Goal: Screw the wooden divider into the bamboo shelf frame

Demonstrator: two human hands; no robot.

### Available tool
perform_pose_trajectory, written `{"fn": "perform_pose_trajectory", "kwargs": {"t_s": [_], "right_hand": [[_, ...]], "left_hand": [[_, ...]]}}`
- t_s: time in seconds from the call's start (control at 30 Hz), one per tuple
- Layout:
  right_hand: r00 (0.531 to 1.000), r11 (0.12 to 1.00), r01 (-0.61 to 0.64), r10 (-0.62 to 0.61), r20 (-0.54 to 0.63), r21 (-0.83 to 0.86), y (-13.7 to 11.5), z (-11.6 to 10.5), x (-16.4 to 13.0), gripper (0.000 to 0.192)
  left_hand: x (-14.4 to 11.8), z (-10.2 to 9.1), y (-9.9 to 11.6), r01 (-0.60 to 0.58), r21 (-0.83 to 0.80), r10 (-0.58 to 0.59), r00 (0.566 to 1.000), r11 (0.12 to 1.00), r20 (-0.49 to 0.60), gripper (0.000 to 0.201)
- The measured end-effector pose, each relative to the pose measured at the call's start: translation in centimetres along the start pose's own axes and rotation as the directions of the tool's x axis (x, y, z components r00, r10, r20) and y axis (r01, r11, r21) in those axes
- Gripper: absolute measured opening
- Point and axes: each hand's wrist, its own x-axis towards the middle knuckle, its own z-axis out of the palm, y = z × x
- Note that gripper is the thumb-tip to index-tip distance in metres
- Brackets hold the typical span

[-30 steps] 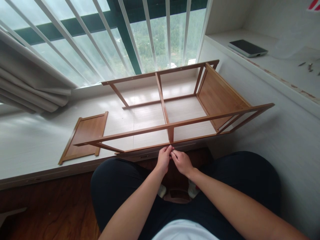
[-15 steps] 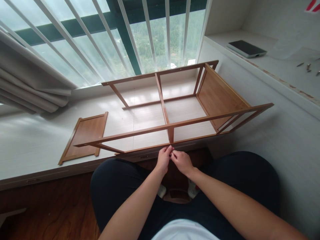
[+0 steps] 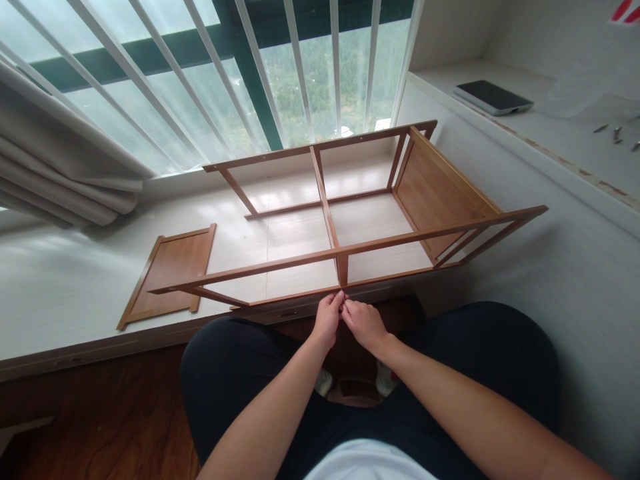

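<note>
A brown wooden shelf frame (image 3: 330, 223) lies on its side on the white window ledge (image 3: 60, 287), one solid end panel at its right. My left hand (image 3: 327, 319) and my right hand (image 3: 364, 323) meet at the frame's near bottom rail, just below the middle upright. Both pinch something small between the fingertips there; it is too small to make out. My forearms reach up from my lap, and my legs in dark trousers sit under the ledge's edge.
A loose wooden panel (image 3: 167, 270) lies flat on the ledge left of the frame. A dark tablet (image 3: 493, 97) and several small screws (image 3: 617, 133) rest on the white counter at right. Curtain folds (image 3: 55, 180) hang at left; window bars stand behind.
Almost nothing differs. My hands stay at the same spot on the rail, with the right fingers shifting very slightly toward the left hand.
</note>
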Motion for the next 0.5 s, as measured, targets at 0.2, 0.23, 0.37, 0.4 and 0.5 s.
{"fn": "perform_pose_trajectory", "kwargs": {"t_s": [0.2,0.23,0.37,0.4,0.5], "right_hand": [[1.000,1.000,-0.002,0.002,-0.015,0.013,0.02,-0.23,0.05,0.028],[1.000,1.000,-0.002,0.002,-0.020,0.024,0.06,-0.26,0.09,0.028],[1.000,0.994,0.007,-0.005,-0.024,0.112,0.34,-0.18,0.24,0.028],[1.000,0.990,0.010,-0.007,-0.023,0.139,0.42,-0.10,0.24,0.029],[0.999,0.976,0.025,-0.019,-0.032,0.216,0.65,0.24,0.15,0.031]], "left_hand": [[0.04,-0.09,-0.06,0.002,0.003,-0.002,1.000,1.000,0.007,0.040],[0.04,-0.09,-0.06,0.001,0.003,-0.001,1.000,1.000,0.007,0.040],[-0.03,-0.01,0.05,0.000,0.001,0.000,1.000,1.000,0.010,0.041],[-0.06,0.02,0.09,0.001,0.000,-0.001,1.000,1.000,0.007,0.041],[-0.12,0.14,0.14,0.003,-0.009,-0.003,1.000,1.000,0.006,0.042]]}}
